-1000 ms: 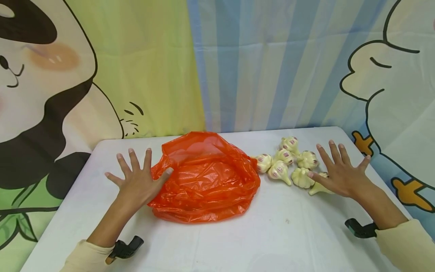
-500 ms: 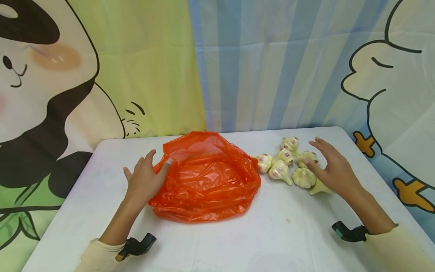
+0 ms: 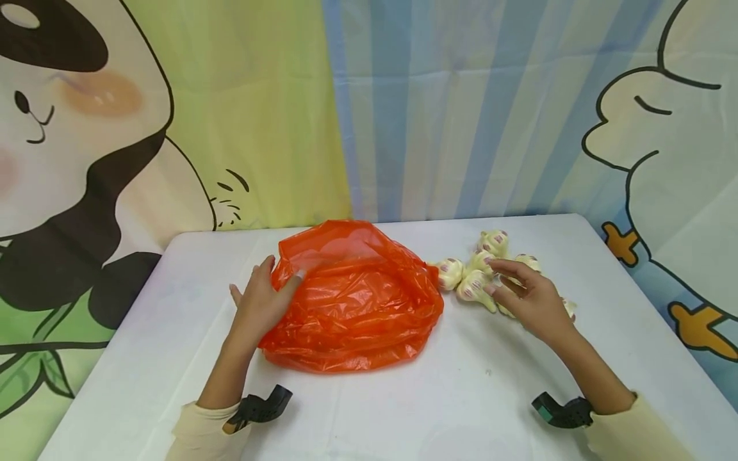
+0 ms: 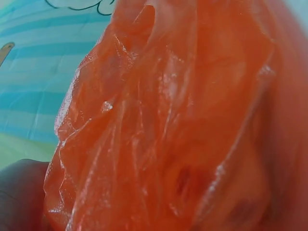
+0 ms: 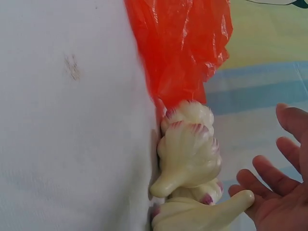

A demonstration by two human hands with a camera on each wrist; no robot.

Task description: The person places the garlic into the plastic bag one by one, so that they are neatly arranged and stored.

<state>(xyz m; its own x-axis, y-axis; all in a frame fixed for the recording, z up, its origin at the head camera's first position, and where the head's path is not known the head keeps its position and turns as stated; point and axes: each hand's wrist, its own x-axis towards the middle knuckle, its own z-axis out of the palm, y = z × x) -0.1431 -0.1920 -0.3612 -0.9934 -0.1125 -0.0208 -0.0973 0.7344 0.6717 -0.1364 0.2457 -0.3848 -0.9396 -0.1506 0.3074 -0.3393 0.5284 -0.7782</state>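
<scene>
In the head view a crumpled red plastic bag (image 3: 357, 314) lies on the white table. My left hand (image 3: 259, 310) is at its left edge, thumb over the red plastic and fingers spread and loosely bent. The bag fills most of the left wrist view, with part of a finger (image 4: 21, 195) at lower left. My right hand (image 3: 533, 307) hovers over a cluster of garlic bulbs (image 3: 475, 288), fingers bent, thumb apart from them, nothing between. The hand covers some bulbs. In the right wrist view its spread fingers (image 5: 272, 175) are beside a garlic stem (image 5: 236, 202).
The white table (image 3: 403, 416) ends at a back edge against a curtain (image 3: 450, 128) with cartoon animals and stripes. The leftmost garlic bulb (image 3: 449, 274) sits right at the bag's right side. Black wrist cameras (image 3: 262, 406) jut inward from both sleeves.
Both hands were spread flat with straight fingers. The left has moved right over the bag's edge, and the right has moved left over the garlic, its fingers now bent. Bag and garlic stay in place.
</scene>
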